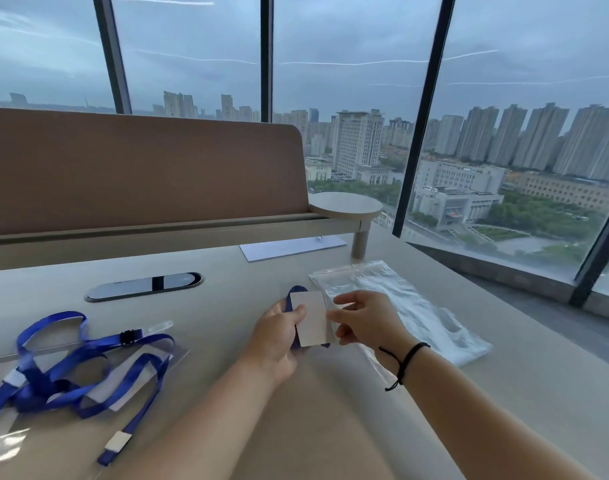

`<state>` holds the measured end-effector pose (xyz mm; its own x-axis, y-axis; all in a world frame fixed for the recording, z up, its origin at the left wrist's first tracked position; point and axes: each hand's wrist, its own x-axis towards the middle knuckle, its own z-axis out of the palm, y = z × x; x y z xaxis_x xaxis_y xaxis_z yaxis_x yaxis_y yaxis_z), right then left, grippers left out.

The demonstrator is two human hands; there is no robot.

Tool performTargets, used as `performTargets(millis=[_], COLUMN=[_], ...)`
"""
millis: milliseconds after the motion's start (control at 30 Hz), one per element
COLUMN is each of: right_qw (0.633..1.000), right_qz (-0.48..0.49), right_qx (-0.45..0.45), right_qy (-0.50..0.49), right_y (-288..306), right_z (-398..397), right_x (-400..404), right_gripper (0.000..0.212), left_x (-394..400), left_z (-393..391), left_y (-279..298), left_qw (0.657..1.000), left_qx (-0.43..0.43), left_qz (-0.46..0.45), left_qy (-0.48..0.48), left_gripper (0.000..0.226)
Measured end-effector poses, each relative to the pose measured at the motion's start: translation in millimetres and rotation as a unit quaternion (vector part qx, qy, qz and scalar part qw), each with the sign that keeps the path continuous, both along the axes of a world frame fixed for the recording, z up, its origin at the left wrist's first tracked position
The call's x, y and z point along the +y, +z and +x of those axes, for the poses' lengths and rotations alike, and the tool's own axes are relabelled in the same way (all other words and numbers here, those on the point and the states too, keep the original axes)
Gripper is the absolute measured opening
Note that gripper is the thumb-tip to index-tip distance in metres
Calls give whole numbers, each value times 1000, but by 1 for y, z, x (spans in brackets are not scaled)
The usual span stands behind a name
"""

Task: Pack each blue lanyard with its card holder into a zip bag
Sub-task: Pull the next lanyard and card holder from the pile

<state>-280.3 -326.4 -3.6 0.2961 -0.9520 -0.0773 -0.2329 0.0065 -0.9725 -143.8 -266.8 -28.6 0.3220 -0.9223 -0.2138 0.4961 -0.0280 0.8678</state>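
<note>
My left hand grips a card holder with a white card inside and a folded blue lanyard bunched behind it, above the middle of the table. My right hand pinches the open edge of a clear zip bag right beside the card holder. The bag hangs down toward the table under my right wrist. A tangle of blue lanyards with clear card holders lies at the left of the table.
A stack of clear zip bags lies on the table right of my hands. A white sheet lies near the divider panel. A cable port is set into the table. Windows stand to the right.
</note>
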Motion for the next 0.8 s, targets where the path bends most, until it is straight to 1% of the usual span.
performTargets(millis=[133, 200, 267, 333, 367, 433, 500, 533, 600, 667, 700, 800], right_qw=[999, 993, 971, 933, 920, 909, 902, 897, 889, 888, 889, 896], right_qz=[-26, -73, -154, -218, -223, -202, -185, -185, -200, -220, -228, -238], right_qx=[33, 88, 180, 284, 320, 364, 391, 402, 411, 403, 396, 371], right_qy=[-15, -29, -41, -34, -28, -12, 6, 8, 1, -12, -21, -51], right_y=[-1, -3, -6, -8, -9, -13, -18, -21, -25, -30, -31, -30], right_z=[-2, -1, 1, 5, 8, 14, 19, 21, 22, 22, 21, 19], right_x=[-48, -77, -108, -134, -145, -161, -171, -176, -183, -189, -190, -190], right_gripper=[22, 21, 24, 33, 41, 55, 64, 64, 54, 32, 24, 27], left_x=[-26, -31, -33, -35, -36, -37, -39, -39, -40, -40, -40, -40], left_z=[-4, -4, -2, 0, 1, 2, 3, 3, 3, 4, 4, 5], left_y=[-5, -8, -10, -12, -13, -12, -14, -14, -15, -16, -17, -19], left_qw=[1000, 999, 999, 998, 998, 997, 996, 996, 996, 996, 996, 995], left_qx=[27, 26, 20, 33, 43, 51, 52, 52, 53, 56, 58, 72], left_qz=[-12, -25, -33, -46, -52, -61, -67, -70, -70, -68, -67, -61], left_qy=[-1, -16, -22, -17, -13, -9, -16, -20, -23, -27, -26, -26], left_gripper=[26, 26, 26, 26, 27, 27, 27, 27, 26, 27, 27, 28])
